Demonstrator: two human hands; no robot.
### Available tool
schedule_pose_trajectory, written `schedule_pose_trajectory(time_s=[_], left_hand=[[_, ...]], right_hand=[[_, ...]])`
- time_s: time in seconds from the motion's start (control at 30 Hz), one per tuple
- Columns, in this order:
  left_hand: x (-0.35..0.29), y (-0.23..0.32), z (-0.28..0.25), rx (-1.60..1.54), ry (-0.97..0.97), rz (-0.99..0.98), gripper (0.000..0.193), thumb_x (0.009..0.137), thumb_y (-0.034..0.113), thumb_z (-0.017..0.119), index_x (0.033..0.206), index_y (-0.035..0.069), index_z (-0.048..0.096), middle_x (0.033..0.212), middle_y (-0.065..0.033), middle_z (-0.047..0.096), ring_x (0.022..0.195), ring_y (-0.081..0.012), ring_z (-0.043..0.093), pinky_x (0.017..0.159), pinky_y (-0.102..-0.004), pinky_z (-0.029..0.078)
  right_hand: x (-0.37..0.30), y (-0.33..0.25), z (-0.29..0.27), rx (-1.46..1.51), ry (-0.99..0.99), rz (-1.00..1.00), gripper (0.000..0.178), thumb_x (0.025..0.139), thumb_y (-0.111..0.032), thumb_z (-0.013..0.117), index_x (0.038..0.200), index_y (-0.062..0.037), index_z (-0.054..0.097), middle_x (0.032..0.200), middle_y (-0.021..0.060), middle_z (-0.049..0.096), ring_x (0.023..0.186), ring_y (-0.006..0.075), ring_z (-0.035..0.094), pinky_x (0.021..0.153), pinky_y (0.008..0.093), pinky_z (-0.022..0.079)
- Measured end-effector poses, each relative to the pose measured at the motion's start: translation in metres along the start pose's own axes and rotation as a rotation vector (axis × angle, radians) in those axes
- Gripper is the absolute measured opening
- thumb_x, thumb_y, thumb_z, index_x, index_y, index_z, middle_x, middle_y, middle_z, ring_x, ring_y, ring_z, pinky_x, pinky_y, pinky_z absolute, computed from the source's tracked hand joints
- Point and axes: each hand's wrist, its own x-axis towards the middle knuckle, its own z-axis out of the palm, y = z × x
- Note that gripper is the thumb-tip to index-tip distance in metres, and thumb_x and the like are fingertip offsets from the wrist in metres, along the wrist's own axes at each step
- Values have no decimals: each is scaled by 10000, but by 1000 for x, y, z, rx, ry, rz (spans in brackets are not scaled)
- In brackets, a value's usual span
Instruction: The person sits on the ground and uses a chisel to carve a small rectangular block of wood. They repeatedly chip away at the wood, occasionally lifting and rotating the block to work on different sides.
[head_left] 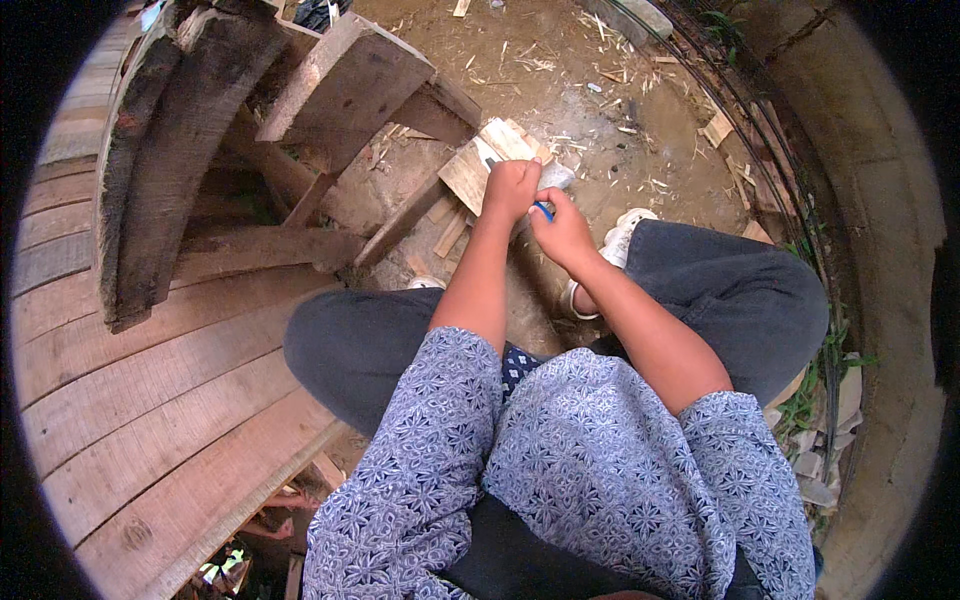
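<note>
A blue object [545, 212] is grasped by the fingers of the right hand [562, 234], just beside the curled left hand [513, 188] — whether anything is clasped there cannot be told. It is judged light and stiff, best held where those right fingers wrap it.

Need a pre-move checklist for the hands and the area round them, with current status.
1. Right hand closed on the blue item: ok, blue shows at its fingers.
2. Left hand grip: cannot tell; it looks curled, but its underside is hidden.
3. Small dark piece by the left hand, joined to the blue item or not: cannot tell.
4. Sharp edges away from skin: cannot tell, no edge shows clearly.
5. White shoe apart from both hands: ok, it sits to the right of them.
6. Ground free of scraps: not ok, pale wood shavings lie scattered.
</note>
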Motion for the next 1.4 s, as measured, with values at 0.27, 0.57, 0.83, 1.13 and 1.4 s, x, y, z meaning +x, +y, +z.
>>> schedule_pose_trajectory(time_s=[0.27, 0.57, 0.83, 1.13, 1.4], left_hand=[[9, -4, -1, 74, -3, -3, 507, 946, 361, 497, 671, -52, 601, 594, -236, 557, 514, -309, 558, 556, -450, 433], [3, -12, 3, 108, 18, 72, 474, 945, 348, 518, 703, -48, 613, 647, -244, 592, 543, -341, 577, 572, -451, 446], [19, -19, -12, 35, -3, 10, 492, 943, 367, 515, 695, -47, 609, 639, -235, 588, 548, -348, 566, 586, -466, 435], [5, -5, -4, -35, 54, -9, 518, 939, 370, 526, 644, -51, 584, 552, -215, 535, 480, -295, 529, 532, -456, 419], [-12, 14, 7, -21, -12, -93, 481, 921, 381, 526, 721, -28, 679, 679, -264, 614, 665, -435, 641, 654, -497, 499]], right_hand=[[8, 6, 4, 49, 5, -71, 255, 871, -239, 625, 1078, -91, 614, 946, 244, 679, 909, 424, 656, 803, 463, 511], [1, 6, 4, 7, -1, -34, 274, 875, -246, 625, 1094, -82, 609, 986, 241, 682, 954, 421, 657, 827, 459, 508], [18, -5, 15, 24, -14, -33, 273, 896, -226, 624, 1110, -57, 616, 984, 198, 685, 905, 327, 660, 820, 403, 502], [7, 0, 10, 7, 3, -20, 271, 898, -221, 630, 1100, -40, 626, 946, 165, 680, 837, 263, 632, 786, 374, 497], [-10, 5, -13, 16, -58, 18, 273, 917, -214, 627, 1115, -27, 617, 895, 107, 660, 795, 183, 589, 727, 323, 469]])
